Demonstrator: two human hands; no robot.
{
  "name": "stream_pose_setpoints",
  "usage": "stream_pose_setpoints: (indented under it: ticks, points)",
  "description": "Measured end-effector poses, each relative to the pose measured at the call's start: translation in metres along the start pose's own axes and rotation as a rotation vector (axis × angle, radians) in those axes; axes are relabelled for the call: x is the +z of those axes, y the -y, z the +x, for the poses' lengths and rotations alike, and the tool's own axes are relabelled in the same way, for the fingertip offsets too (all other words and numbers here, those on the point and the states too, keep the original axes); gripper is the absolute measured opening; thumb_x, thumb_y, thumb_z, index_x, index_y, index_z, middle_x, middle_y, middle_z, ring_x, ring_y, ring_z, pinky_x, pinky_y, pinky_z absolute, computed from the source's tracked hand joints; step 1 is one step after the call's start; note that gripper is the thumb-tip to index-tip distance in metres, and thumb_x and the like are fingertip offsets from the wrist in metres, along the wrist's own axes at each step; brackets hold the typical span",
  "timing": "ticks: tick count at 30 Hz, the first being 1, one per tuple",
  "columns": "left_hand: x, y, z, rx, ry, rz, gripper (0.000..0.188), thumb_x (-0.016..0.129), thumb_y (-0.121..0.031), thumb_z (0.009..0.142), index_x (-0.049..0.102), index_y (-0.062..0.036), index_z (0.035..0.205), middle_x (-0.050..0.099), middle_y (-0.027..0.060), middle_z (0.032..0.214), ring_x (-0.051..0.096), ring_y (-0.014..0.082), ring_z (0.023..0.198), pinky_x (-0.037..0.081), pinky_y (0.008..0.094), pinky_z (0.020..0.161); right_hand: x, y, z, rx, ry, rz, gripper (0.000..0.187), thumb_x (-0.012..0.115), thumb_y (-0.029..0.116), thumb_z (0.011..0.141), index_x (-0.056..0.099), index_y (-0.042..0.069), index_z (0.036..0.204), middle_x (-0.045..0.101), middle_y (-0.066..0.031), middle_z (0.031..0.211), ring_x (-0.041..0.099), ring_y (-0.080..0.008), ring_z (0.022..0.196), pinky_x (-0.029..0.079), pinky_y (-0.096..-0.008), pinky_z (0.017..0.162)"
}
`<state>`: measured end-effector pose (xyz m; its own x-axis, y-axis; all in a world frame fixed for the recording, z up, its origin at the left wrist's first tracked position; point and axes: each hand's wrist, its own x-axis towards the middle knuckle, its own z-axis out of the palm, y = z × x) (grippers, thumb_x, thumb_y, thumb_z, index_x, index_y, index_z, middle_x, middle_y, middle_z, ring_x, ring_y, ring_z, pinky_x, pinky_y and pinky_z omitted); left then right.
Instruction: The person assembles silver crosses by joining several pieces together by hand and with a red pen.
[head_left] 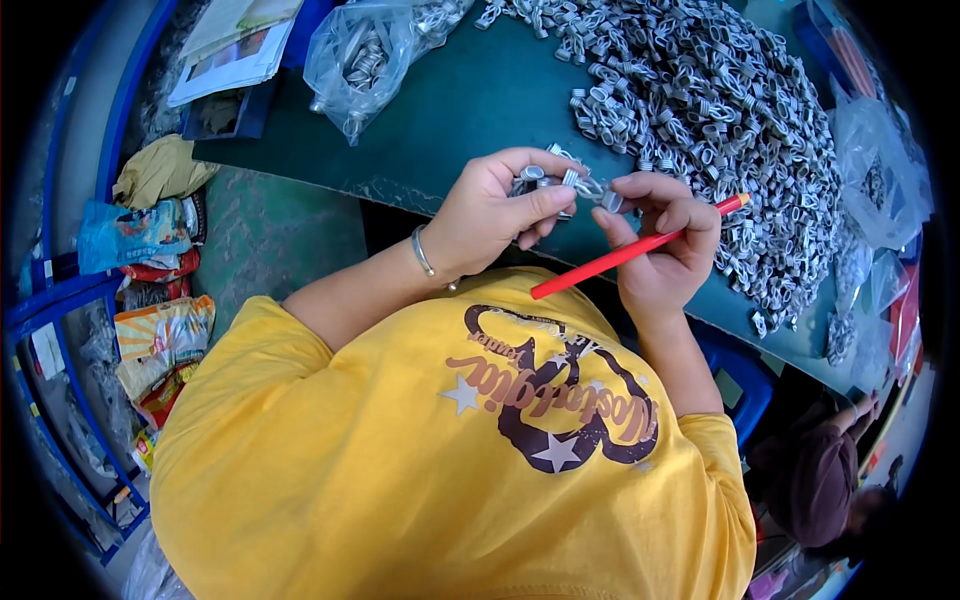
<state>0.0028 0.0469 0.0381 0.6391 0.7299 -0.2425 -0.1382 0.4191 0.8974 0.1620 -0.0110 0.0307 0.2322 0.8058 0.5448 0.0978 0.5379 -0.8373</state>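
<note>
My left hand point(490, 205), a metal bangle on its wrist, is closed round several small grey looped parts point(532, 176) at the near edge of the table. Thumb and index finger of my right hand point(665, 245) pinch one grey looped part point(612, 201), close to the left hand's fingertips. A red pencil point(610, 262) with a yellowish tip also rests in the right hand, slanting between the fingers. Just beyond both hands spreads a large heap of the same grey looped parts point(710, 110). The fingers partly hide the parts in my left hand.
Clear plastic bags point(360, 60) of grey parts lie on the green table point(440, 120) at the far left, with more bags point(875, 170) at the right. Papers point(235, 50) stand at the left corner. Packets point(165, 340) fill a blue rack at left. Another person point(820, 480) is at lower right.
</note>
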Motion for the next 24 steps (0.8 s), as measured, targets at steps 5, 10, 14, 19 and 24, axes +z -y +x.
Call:
stream_pose_setpoints:
  ticks: [5, 10, 14, 19, 24]
  points:
    - [0.001, 0.001, 0.004, -0.246, -0.004, -0.452, 0.028, 0.043, -0.015, 0.09, 0.049, 0.0021, 0.111, 0.06, 0.0105, 0.09, 0.058, 0.0136, 0.065, 0.046, 0.0217, 0.048, 0.011, 0.0, 0.004, -0.024, 0.052, 0.062, 0.036, 0.066, -0.008, 0.07, 0.034, 0.005, 0.081, 0.059, -0.0187, 0.092, 0.06, -0.0192, 0.076, 0.048, -0.0245, 0.063]
    - [-0.021, 0.006, 0.003, -0.256, -0.092, -0.669, 0.024, 0.043, -0.018, 0.09, 0.05, -0.0024, 0.107, 0.057, 0.0062, 0.084, 0.055, 0.0112, 0.068, 0.042, 0.0181, 0.047, -0.008, -0.009, 0.005, 0.13, 0.037, -0.151, 0.028, 0.065, -0.004, 0.073, 0.038, 0.003, 0.071, 0.061, -0.0143, 0.083, 0.06, -0.0174, 0.072, 0.047, -0.0239, 0.063]
    - [-0.028, 0.005, 0.007, -0.158, 0.019, -0.734, 0.013, 0.046, -0.018, 0.09, 0.05, -0.006, 0.092, 0.045, 0.001, 0.076, 0.042, 0.0068, 0.061, 0.032, 0.0167, 0.043, -0.006, -0.009, 0.002, 0.033, 0.398, -0.451, 0.028, 0.07, -0.001, 0.063, 0.043, 0.003, 0.071, 0.057, -0.0114, 0.074, 0.055, -0.0277, 0.065, 0.044, -0.0319, 0.055]
    - [-0.023, 0.004, 0.009, -0.197, -0.089, -0.587, 0.011, 0.051, -0.015, 0.087, 0.05, -0.0047, 0.091, 0.047, 0.0023, 0.075, 0.045, 0.0074, 0.06, 0.033, 0.0162, 0.042, -0.007, -0.017, -0.006, 0.071, 0.317, -0.574, 0.023, 0.064, -0.006, 0.065, 0.044, 0.003, 0.073, 0.056, -0.0109, 0.073, 0.056, -0.0282, 0.063, 0.044, -0.0324, 0.054]
    - [-0.017, 0.004, 0.005, -0.17, -0.14, -0.388, 0.011, 0.056, -0.01, 0.083, 0.051, -0.0036, 0.09, 0.048, 0.0029, 0.072, 0.046, 0.0076, 0.057, 0.032, 0.017, 0.039, -0.007, -0.016, 0.001, 0.063, 0.325, -0.576, 0.024, 0.065, -0.003, 0.067, 0.043, 0.004, 0.073, 0.056, -0.0104, 0.072, 0.054, -0.0291, 0.061, 0.043, -0.0348, 0.051]
